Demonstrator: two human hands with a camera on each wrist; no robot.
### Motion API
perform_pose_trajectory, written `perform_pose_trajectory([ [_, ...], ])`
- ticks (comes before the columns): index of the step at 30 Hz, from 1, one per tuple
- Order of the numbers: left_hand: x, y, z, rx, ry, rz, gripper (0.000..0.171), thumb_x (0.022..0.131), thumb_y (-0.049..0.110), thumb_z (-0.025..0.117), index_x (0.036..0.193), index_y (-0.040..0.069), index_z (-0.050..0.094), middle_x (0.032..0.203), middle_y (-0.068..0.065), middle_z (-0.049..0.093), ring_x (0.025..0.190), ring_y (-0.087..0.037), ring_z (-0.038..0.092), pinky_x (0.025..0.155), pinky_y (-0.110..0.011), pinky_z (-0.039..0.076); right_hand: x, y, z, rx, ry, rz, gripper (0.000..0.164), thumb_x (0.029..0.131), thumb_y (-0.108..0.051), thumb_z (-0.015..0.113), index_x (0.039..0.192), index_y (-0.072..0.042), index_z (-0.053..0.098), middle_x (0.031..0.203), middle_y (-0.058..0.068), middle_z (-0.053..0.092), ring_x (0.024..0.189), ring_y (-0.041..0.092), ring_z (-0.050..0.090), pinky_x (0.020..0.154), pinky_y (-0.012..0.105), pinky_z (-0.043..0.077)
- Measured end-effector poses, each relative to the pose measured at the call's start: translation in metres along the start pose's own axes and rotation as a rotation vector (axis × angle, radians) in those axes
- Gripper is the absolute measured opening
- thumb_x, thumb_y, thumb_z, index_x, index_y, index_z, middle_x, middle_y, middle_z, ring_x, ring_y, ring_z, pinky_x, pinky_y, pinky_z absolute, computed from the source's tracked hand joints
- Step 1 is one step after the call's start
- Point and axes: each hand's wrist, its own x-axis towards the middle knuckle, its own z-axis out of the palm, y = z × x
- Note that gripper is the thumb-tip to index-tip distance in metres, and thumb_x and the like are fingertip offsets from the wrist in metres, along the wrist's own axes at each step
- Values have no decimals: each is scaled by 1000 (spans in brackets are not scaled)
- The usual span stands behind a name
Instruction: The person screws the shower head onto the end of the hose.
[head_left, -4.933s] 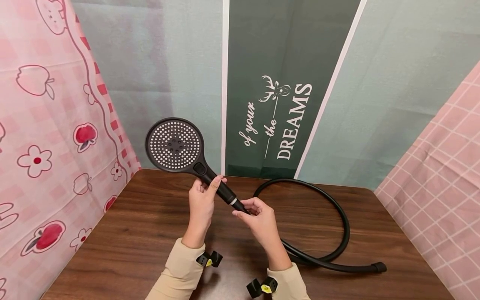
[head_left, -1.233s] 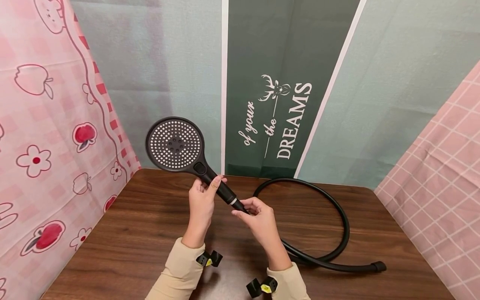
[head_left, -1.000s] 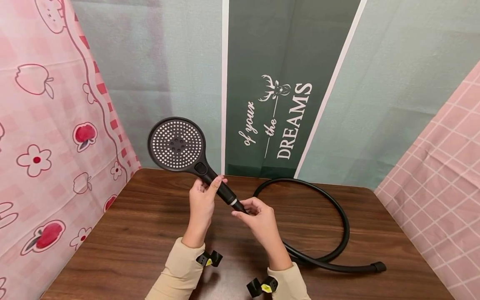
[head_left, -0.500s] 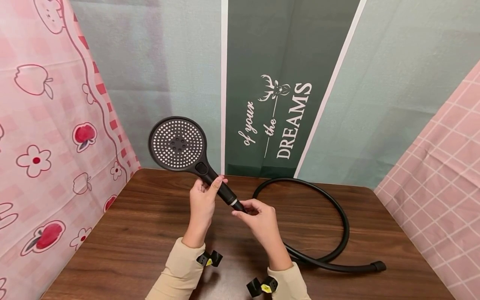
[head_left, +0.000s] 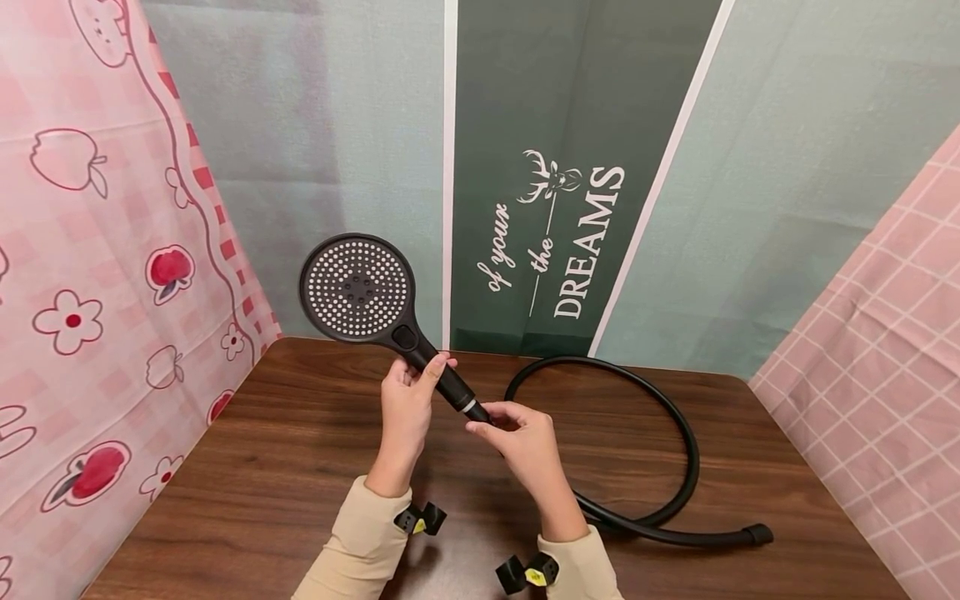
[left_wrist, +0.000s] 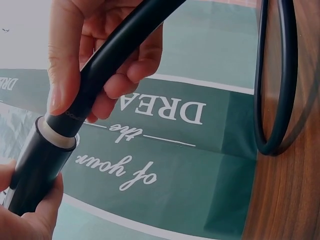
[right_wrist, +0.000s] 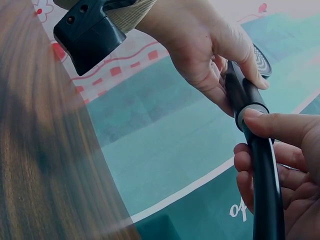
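Observation:
My left hand [head_left: 405,400] grips the handle of a black shower head [head_left: 357,287], tilted up to the left with its dotted spray face toward the head camera. My right hand [head_left: 525,442] pinches the end of a black shower hose [head_left: 692,467] at the foot of that handle. A pale ring [left_wrist: 56,137] shows at the joint in the left wrist view. From the right wrist view, the thumb of my right hand [right_wrist: 295,145] lies beside this joint. Whether the threads are fully engaged cannot be seen. Both hands are raised over the table.
The hose loops over the brown wooden table [head_left: 285,500]; its loose end fitting [head_left: 759,533] lies at the right. Behind stands a green cloth backdrop [head_left: 517,83], with pink patterned cloths [head_left: 112,333] at the sides. Each wrist carries a small black camera [head_left: 525,573].
Over these frames the shower head has shifted and turned slightly to the right. Both hands keep their grips, drifting a little right at the end. The hose loop stays nearly in place.

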Motion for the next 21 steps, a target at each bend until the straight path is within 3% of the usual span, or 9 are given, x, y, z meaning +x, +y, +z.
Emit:
perform_pose_trajectory([
  [4, 0, 0, -2, -5, -7, 0, 29, 96, 12, 66, 118, -5, 55, 99, -11, 75, 91, -10, 74, 87, -19, 54, -1, -2, 1, 17, -20, 31, 25, 75, -18, 87, 96, -9, 78, 81, 9, 73, 67, 11, 64, 55, 23, 47],
  [8, 0, 0, -2, -7, -11, -1, 29, 96, 11, 66, 117, -5, 56, 99, -12, 75, 89, -8, 74, 86, -19, 54, -1, -3, 1, 82, -48, 59, 27, 75, -13, 86, 100, -6, 75, 86, 12, 74, 71, 13, 71, 60, 23, 54],
  [12, -1, 0, -2, 0, -8, -5, 28, 96, 12, 66, 117, -4, 56, 98, -10, 76, 89, -10, 74, 87, -19, 54, -1, -3, 1, 116, -52, 74, 26, 76, -9, 85, 99, -4, 75, 83, 13, 73, 65, 15, 69, 59, 24, 55],
  [21, 0, 0, -1, 3, -2, -2, 31, 96, 12, 66, 119, -7, 54, 107, -26, 72, 89, -8, 74, 86, -19, 54, -1, -3, 3, 112, -39, 70, 27, 75, -8, 86, 101, -4, 76, 82, 13, 72, 62, 13, 64, 59, 27, 55],
])
